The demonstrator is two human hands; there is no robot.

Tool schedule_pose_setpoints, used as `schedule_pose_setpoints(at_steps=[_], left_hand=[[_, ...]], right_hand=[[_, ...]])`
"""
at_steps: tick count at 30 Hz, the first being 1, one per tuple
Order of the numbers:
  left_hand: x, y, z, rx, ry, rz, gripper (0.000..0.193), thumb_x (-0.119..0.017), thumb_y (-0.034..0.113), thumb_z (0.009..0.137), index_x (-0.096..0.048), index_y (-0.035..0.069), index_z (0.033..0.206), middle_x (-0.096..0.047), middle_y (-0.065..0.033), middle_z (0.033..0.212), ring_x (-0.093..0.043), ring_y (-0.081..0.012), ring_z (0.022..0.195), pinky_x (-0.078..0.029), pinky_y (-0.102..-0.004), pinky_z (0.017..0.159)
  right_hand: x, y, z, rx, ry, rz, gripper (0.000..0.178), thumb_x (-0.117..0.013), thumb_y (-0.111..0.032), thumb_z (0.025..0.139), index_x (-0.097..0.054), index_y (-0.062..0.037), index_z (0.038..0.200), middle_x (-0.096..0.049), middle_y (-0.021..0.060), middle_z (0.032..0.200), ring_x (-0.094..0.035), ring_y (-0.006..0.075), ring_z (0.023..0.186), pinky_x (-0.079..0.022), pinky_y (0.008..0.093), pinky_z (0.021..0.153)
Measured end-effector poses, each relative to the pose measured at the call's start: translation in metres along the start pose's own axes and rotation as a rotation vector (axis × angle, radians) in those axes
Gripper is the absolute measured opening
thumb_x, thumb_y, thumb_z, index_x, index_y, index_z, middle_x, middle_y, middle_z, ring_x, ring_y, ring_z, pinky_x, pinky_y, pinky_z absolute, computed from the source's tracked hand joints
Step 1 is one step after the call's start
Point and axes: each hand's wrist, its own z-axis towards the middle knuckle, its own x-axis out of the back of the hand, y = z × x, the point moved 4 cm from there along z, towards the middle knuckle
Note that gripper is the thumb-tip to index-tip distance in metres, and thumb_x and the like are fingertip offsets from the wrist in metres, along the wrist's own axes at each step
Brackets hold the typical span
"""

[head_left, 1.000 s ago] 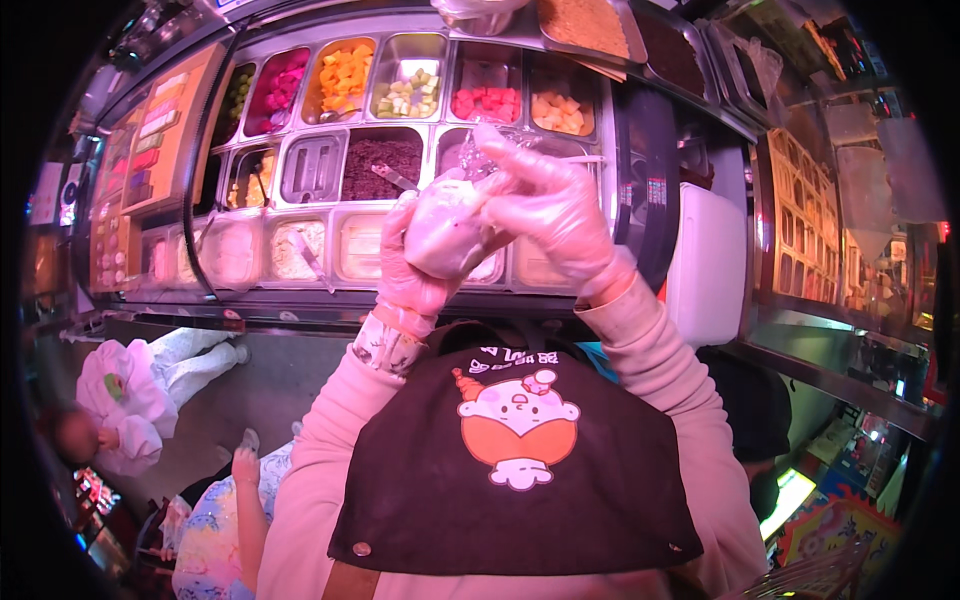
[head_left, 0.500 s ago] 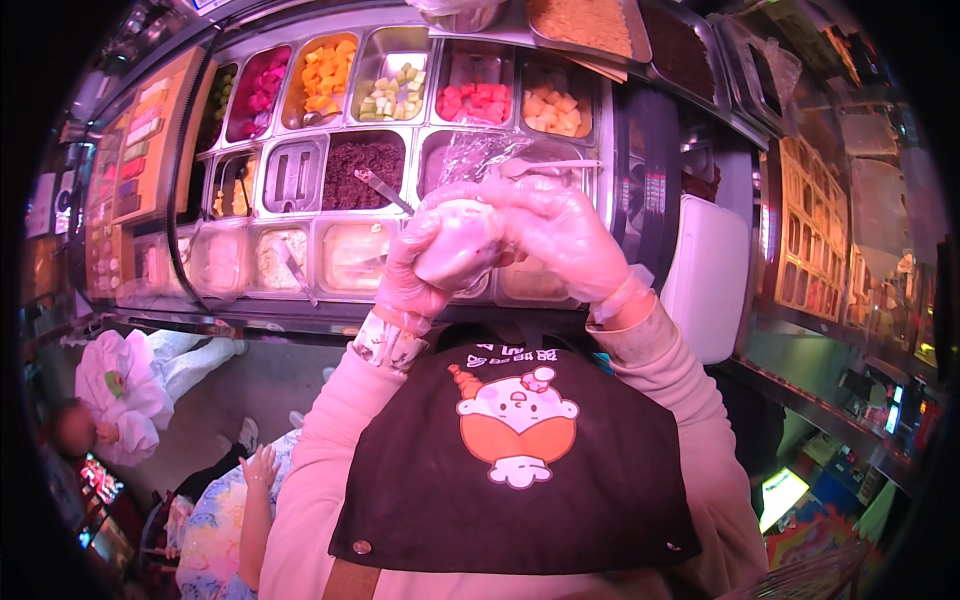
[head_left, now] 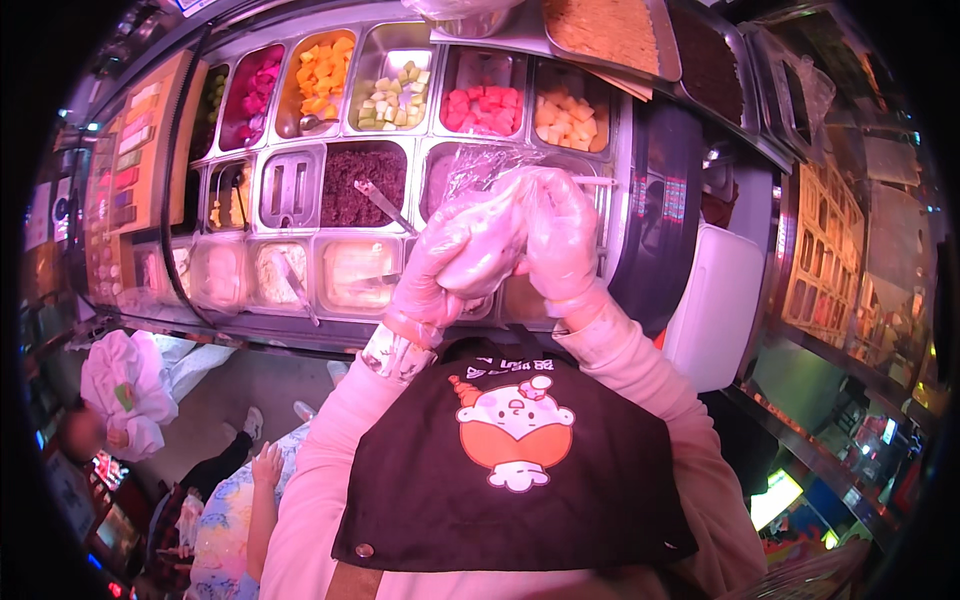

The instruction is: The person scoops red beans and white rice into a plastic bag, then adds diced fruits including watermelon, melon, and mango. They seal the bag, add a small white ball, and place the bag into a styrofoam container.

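Note:
Both my hands wear clear plastic gloves and meet above the front of a topping counter. A smooth pale lump in clear plastic [head_left: 488, 258] rests in my left hand [head_left: 430, 262], whose fingers curl round its left side and underside. At the lump's upper right, my right hand [head_left: 562, 250] has its fingers closed together on the gathered plastic. What lies inside the lump is hidden. Crumpled clear film [head_left: 480, 165] lies just beyond my hands, over a metal pan.
Metal pans hold cut fruit, such as orange cubes [head_left: 325, 75] and red cubes [head_left: 482, 108]. A spatula [head_left: 385, 205] leans in a dark purple filling [head_left: 350, 165]. An orange-topped tray [head_left: 605, 35] sits far right, a white lid [head_left: 705, 310] nearer. Other people are at lower left.
My right hand has turned more upright, its fingers rising to the top of the plastic. The lump has tilted, with its plastic drawn upward. The view has shifted slightly.

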Motion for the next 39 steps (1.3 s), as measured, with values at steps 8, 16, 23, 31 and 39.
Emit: schedule_pose_setpoints(at_steps=[8,16,23,31,39], left_hand=[[0.007,-0.007,0.023,0.052,0.151,-0.175,0.055,-0.067,0.024,0.098,-0.052,-0.001,0.145,-0.062,-0.0213,0.14,-0.065,-0.0359,0.125,-0.057,-0.0514,0.104],[0.031,-0.017,0.044,0.203,0.255,-0.35,0.052,-0.063,0.03,0.102,-0.053,0.001,0.144,-0.062,-0.0211,0.14,-0.065,-0.0369,0.126,-0.056,-0.0602,0.103],[0.058,-0.039,0.062,0.008,0.361,-0.261,0.047,-0.058,0.042,0.105,-0.06,0.005,0.135,-0.068,-0.0171,0.13,-0.068,-0.0356,0.116,-0.055,-0.0578,0.103],[-0.007,-0.019,0.036,0.073,0.084,-0.444,0.05,-0.054,0.05,0.105,-0.061,0.007,0.131,-0.066,-0.0169,0.127,-0.064,-0.0354,0.118,-0.049,-0.0594,0.108],[-0.016,-0.027,0.021,0.0,0.078,-0.352,0.067,-0.051,0.063,0.104,-0.057,0.006,0.138,-0.066,-0.0159,0.128,-0.065,-0.034,0.119,-0.047,-0.0564,0.114]], right_hand=[[-0.006,0.032,0.035,0.343,0.052,-0.167,0.019,-0.07,0.009,0.09,-0.071,0.0011,0.108,-0.075,0.0149,0.101,-0.075,0.0257,0.091,-0.059,0.0348,0.079],[0.005,0.049,0.064,0.07,-0.336,-0.052,0.015,-0.076,0.001,0.09,-0.078,0.0,0.105,-0.07,0.0099,0.096,-0.072,0.0193,0.084,-0.057,0.0295,0.074],[-0.027,-0.008,0.025,0.744,-0.448,-0.696,0.043,-0.072,-0.008,0.078,-0.072,0.0025,0.12,-0.068,0.0111,0.096,-0.069,0.0243,0.077,-0.059,0.0351,0.071],[-0.03,-0.042,-0.027,0.939,-0.433,-0.721,0.051,-0.068,-0.014,0.067,-0.071,0.0088,0.113,-0.07,0.015,0.103,-0.069,0.0231,0.082,-0.061,0.0375,0.067],[-0.039,-0.066,-0.059,0.796,-0.597,-0.973,0.054,-0.067,-0.015,0.075,-0.068,0.0042,0.126,-0.068,0.017,0.123,-0.067,0.0251,0.097,-0.055,0.0389,0.086]])
